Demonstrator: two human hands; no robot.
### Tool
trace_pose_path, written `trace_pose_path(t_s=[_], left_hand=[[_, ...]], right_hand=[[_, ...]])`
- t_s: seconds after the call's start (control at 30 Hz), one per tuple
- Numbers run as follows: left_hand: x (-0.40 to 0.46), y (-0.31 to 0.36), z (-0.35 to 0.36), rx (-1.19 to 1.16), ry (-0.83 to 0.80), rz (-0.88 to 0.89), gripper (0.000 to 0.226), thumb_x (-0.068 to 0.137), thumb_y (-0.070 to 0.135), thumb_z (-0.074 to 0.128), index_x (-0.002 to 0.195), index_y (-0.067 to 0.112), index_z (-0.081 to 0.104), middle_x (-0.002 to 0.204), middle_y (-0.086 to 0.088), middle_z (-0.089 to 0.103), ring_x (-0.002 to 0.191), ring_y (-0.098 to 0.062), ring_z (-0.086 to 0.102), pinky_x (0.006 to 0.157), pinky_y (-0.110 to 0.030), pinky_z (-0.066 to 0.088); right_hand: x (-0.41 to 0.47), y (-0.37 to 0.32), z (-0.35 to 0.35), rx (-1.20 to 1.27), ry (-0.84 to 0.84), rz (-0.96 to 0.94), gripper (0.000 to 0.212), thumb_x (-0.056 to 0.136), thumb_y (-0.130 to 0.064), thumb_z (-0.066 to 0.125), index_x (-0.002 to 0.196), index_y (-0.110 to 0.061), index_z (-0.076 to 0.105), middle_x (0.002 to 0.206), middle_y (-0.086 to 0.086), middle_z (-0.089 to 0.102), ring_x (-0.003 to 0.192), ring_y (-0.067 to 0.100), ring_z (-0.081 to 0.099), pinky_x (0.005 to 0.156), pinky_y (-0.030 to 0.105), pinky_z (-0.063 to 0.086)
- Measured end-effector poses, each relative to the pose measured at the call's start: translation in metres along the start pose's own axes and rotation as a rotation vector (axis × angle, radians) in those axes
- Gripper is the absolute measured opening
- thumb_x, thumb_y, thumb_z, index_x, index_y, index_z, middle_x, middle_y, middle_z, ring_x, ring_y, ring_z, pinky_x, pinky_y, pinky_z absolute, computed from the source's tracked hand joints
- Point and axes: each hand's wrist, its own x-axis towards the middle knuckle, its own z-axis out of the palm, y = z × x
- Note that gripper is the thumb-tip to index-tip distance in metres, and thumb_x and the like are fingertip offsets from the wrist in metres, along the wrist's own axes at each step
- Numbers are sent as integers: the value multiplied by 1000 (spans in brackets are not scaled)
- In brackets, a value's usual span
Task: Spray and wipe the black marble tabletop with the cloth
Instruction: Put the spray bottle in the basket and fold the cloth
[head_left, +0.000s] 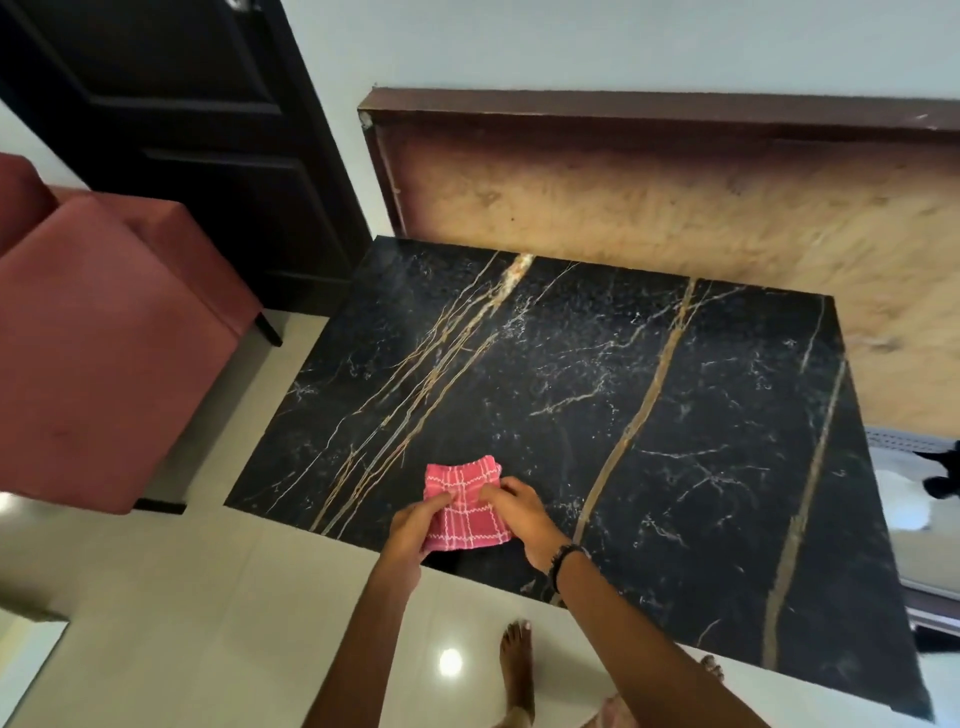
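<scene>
Cloth: pink, with a white check pattern and a zigzag white hem, folded small. It lies at the near edge of the tabletop, between the two hands, its near corner reaching the table's edge.

Left hand: at the cloth's left side, thumb and fingers curled and pinching the fabric.

Right hand: at the cloth's right side, fingertips pinching the fabric near its middle. A dark beaded bracelet sits on this wrist.

Bare foot: on the pale glossy floor, below and between the forearms; toes of a second foot show just to the right, by the table edge.

Black marble tabletop: rectangular, veined in gold and white, stretching away from both hands and further to the right of them.

Red upholstered chair: well to the left of the left hand, apart from the table, on dark legs.

Wooden panel: beyond the hands, at the table's far edge, tan with a dark brown frame, against a pale wall.

Dark door: far left, behind the chair.
</scene>
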Motion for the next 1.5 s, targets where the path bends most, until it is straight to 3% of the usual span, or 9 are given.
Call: trace_pose_path(t_s=[0.17,0.33,0.5,0.9,1.07,1.17,1.3,1.43,1.5], left_hand=[[-20,14,67,55,-202,72,34,77,27,74,105,13,60,104,-11,69,98,-25,65,81,-36,52],[-45,24,179,173,-313,178,22,71,24,80,82,12,65,87,-6,74,74,-17,70,60,-25,52],[-76,11,306,270,-469,248,27,73,23,78,92,7,66,93,-9,74,79,-20,71,69,-29,55],[-127,-108,575,471,-829,70,26,90,10,60,116,6,58,103,-5,67,88,-15,65,76,-23,56],[-117,-146,640,524,-818,-13,15,92,13,56,106,18,58,97,1,68,83,-7,65,63,-15,54],[-97,-162,672,576,-767,-42,19,94,11,51,112,17,55,106,-3,67,92,-13,65,77,-24,54],[-70,-174,707,613,-684,-30,34,95,12,50,128,9,47,124,-12,62,106,-22,61,81,-25,50],[-55,-170,727,684,-605,-12,31,94,16,51,123,8,44,107,-2,57,87,-10,51,67,-21,37],[-51,-172,728,722,-570,-34,34,95,19,51,126,9,42,102,5,50,93,-11,43,78,-24,33]], right_hand=[[-24,-6,-82,279,-57,-69,26,91,-22,58,116,-14,57,108,9,71,96,23,69,83,36,56],[-52,-11,-196,388,100,-163,28,88,-22,61,115,-15,60,109,9,71,99,26,68,88,40,55],[-92,-1,-316,454,315,-266,38,78,-11,75,111,-10,58,103,11,71,87,24,70,70,33,57],[-152,94,-586,347,662,-181,37,81,-7,71,117,-3,60,105,19,69,93,36,67,79,42,56],[-121,130,-651,324,674,-100,32,84,-5,67,115,-4,59,102,14,67,87,26,65,71,31,53],[-86,143,-676,280,657,-63,27,86,-1,63,113,1,60,101,15,65,89,28,62,72,32,53],[-42,151,-706,244,624,0,29,89,-1,60,117,4,57,111,22,64,97,30,61,92,47,51],[-10,165,-728,160,649,45,37,88,0,60,124,2,55,124,20,60,114,34,58,99,49,46],[-4,175,-731,109,761,94,43,85,2,62,127,0,54,131,17,56,120,33,53,102,41,43]])
